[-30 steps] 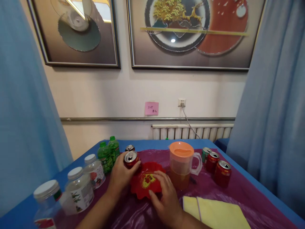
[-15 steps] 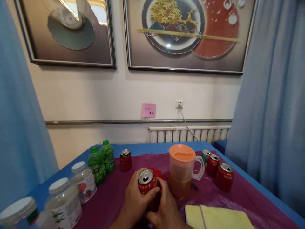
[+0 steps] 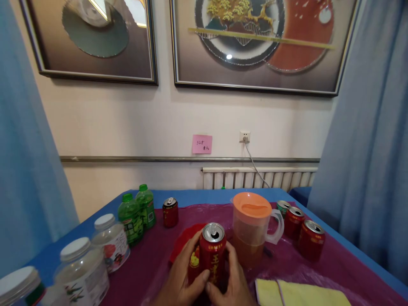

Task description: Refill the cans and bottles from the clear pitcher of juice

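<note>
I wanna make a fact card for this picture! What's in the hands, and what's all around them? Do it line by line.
Held: red can, upright, silver top showing
Left hand: on the can's left side
Right hand: on its right side
Partly hidden: red dish, behind the can and left hand
Pitcher: orange lid, right of the can
Left side: two green bottles, white-lidded jars
Front right: yellow cloth
</note>
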Tool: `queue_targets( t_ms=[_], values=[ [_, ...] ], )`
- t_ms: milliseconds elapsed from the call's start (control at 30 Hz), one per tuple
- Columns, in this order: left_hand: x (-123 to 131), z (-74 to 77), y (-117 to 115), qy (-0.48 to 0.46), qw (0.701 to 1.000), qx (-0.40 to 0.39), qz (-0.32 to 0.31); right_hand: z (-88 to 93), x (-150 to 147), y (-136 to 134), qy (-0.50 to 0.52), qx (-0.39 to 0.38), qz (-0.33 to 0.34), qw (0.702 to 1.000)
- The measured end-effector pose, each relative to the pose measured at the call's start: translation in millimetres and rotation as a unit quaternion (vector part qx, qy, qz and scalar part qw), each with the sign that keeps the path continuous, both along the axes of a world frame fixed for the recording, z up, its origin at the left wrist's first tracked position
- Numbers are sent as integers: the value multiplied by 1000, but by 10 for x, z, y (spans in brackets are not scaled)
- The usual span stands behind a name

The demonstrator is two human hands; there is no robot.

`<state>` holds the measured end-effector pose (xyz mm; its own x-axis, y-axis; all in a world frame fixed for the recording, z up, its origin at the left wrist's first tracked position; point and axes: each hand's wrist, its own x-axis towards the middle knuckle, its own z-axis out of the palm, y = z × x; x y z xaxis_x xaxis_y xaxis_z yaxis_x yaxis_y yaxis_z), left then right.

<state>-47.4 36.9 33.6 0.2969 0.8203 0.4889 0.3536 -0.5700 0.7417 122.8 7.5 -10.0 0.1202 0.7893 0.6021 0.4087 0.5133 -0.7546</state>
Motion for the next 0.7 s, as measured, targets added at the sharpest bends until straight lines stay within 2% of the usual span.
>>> queue_targets(
  t_ms=[200,400,567,700],
  values=[
    [16,-17,8,-6,999,-44,-8,-38,77,-8,-12,13,18,1000],
    [81,104,-11,-27,998,-52,-3,-85,83,17,-18,-8,9,1000],
    [112,195,-20,-26,999,-40,-6,18,95,-2,9,-12,22,1000],
    [111,269,-7,5,999,-31,-39,118,130,-9,24,-10,50,998]
  ],
)
